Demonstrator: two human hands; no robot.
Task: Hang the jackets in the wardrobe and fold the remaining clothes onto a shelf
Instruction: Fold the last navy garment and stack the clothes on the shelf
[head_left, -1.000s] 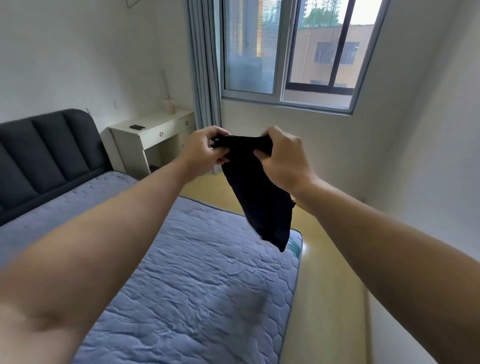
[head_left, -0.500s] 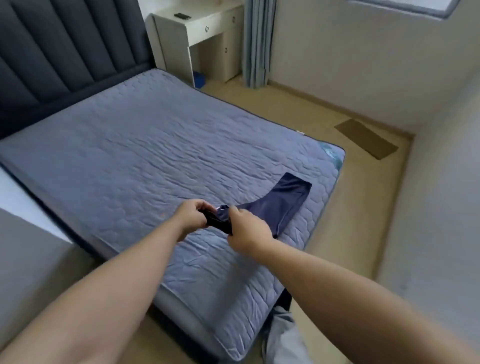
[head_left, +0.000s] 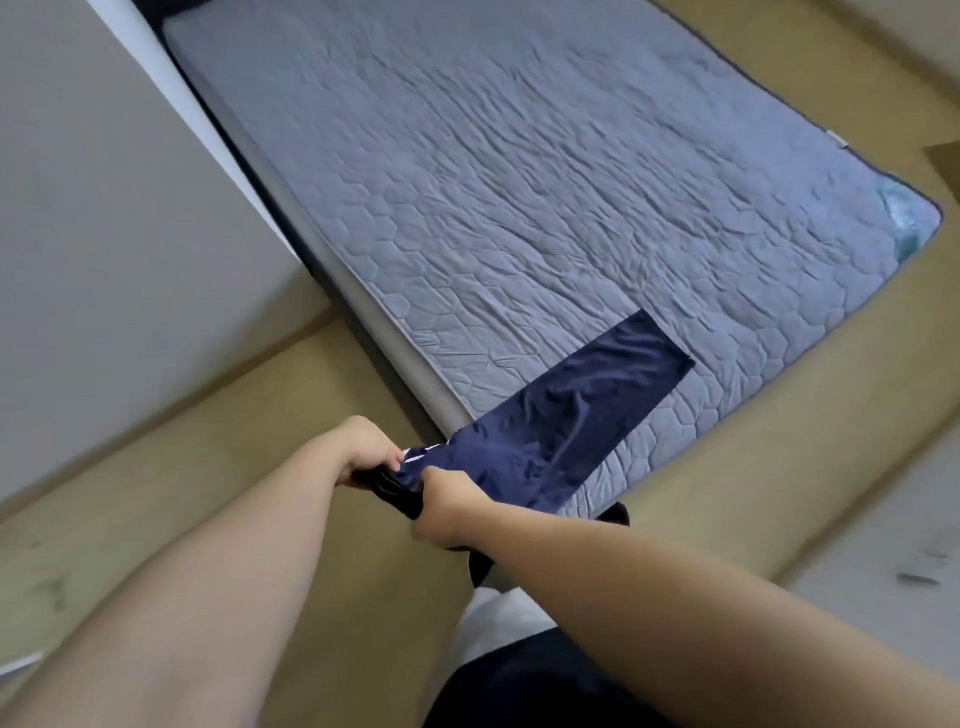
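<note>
A dark navy garment (head_left: 576, 415) lies stretched across the near corner of the bed (head_left: 519, 171), its far end flat on the quilted grey-blue cover. Its near end hangs off the mattress edge and is bunched between my two hands. My left hand (head_left: 363, 449) grips the bunched dark waistband from the left. My right hand (head_left: 449, 501) grips the same end from the right, fingers curled into the cloth. A bit of white trim shows between my hands.
A pale wall or wardrobe panel (head_left: 104, 208) stands at the left beside the bed. Tan floor (head_left: 208, 441) runs around the bed's foot. My legs, in light shorts, show at the bottom (head_left: 498, 613). A teal patch (head_left: 901, 213) marks the bed's far corner.
The garment went from held up in the air to laid on the bed. Since half a second ago my hands pulled its near end back over the mattress edge, and my view tilted down.
</note>
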